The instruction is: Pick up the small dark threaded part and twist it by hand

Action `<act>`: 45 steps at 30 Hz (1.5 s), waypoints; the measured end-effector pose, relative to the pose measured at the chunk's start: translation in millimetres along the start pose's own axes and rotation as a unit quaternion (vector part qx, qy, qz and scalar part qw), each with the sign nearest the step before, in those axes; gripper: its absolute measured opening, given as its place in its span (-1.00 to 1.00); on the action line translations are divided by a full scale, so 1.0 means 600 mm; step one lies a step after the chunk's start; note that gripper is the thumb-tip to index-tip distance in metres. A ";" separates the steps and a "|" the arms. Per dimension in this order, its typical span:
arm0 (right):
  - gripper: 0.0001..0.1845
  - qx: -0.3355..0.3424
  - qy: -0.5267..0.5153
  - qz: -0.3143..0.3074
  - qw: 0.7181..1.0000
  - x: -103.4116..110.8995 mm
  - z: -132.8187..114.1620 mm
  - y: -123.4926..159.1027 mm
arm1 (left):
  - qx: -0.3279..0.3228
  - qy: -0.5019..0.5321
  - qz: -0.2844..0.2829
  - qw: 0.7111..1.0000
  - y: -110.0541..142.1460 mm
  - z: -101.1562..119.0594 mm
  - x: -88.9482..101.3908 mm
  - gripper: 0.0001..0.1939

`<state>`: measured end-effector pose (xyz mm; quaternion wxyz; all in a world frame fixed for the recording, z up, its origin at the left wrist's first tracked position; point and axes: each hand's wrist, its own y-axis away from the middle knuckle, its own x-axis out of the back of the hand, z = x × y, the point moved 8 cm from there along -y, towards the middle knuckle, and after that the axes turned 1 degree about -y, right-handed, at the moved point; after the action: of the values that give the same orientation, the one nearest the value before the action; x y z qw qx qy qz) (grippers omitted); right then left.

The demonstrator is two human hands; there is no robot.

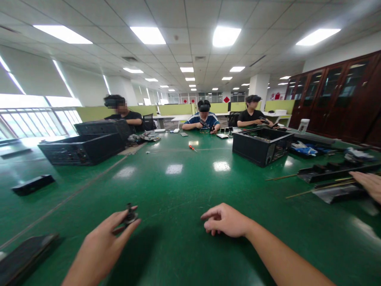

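Observation:
My left hand (104, 242) is closed on a small dark metal part (130, 216), pinched between the thumb and fingertips. The part looks roundish with a short stub at the top; its exact kind I cannot make out. Over the green tabletop (175, 198), my right hand (228, 220) holds nothing, its fingers loosely bent and partly apart. A gap of bare green surface lies between both hands. Close to my left forearm rests a dark flat slab (26, 256), cut off by the picture's edge.
Black computer cases stand at left (86, 149) and right (262, 145). An orange screwdriver (192, 148) lies mid-table. A black bar-like piece (32, 184) lies left. Another person's hand (367, 184) touches metal rails (336, 193) with thin rods at right. Three people sit across the table.

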<state>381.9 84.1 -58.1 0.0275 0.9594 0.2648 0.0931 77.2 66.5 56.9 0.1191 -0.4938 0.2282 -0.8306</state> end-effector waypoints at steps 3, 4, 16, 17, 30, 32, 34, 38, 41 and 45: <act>-0.42 0.040 -0.021 0.040 0.998 0.015 -0.003 -0.003 | -0.091 0.054 -0.124 0.987 -0.011 0.115 -0.091 -0.61; -0.36 0.052 -0.029 0.053 0.997 0.020 -0.004 -0.003 | -0.119 0.064 -0.155 0.979 -0.009 0.151 -0.117 -0.65; -0.16 0.161 0.242 0.143 0.946 -0.004 -0.060 0.032 | -0.173 0.185 -0.185 0.950 0.033 0.185 -0.194 -0.74; -0.22 0.167 0.253 0.146 0.942 -0.006 -0.063 0.035 | -0.175 0.195 -0.182 0.948 0.035 0.189 -0.191 -0.76; -0.73 0.230 0.281 0.147 0.920 -0.014 -0.094 0.054 | -0.174 0.220 -0.183 0.942 0.047 0.197 -0.197 -0.66; -0.73 0.235 0.278 0.144 0.920 -0.016 -0.093 0.053 | -0.170 0.218 -0.178 0.944 0.046 0.197 -0.195 -0.67; -0.74 0.236 0.277 0.143 0.920 -0.018 -0.091 0.052 | -0.166 0.211 -0.170 0.948 0.044 0.195 -0.195 -0.68; -0.81 0.231 0.275 0.146 0.922 -0.017 -0.086 0.048 | -0.167 0.206 -0.165 0.950 0.042 0.194 -0.194 -0.76; -0.86 0.220 0.278 0.145 0.924 -0.016 -0.085 0.046 | -0.178 0.219 -0.163 0.945 0.042 0.199 -0.189 -0.78; -0.89 0.214 0.283 0.145 0.924 -0.016 -0.089 0.048 | -0.187 0.230 -0.159 0.942 0.042 0.206 -0.182 -0.76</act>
<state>378.2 54.9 -4.3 -0.2679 0.9041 0.1332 0.3051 237.5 58.4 11.3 -0.1644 -0.3326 0.3192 -0.8720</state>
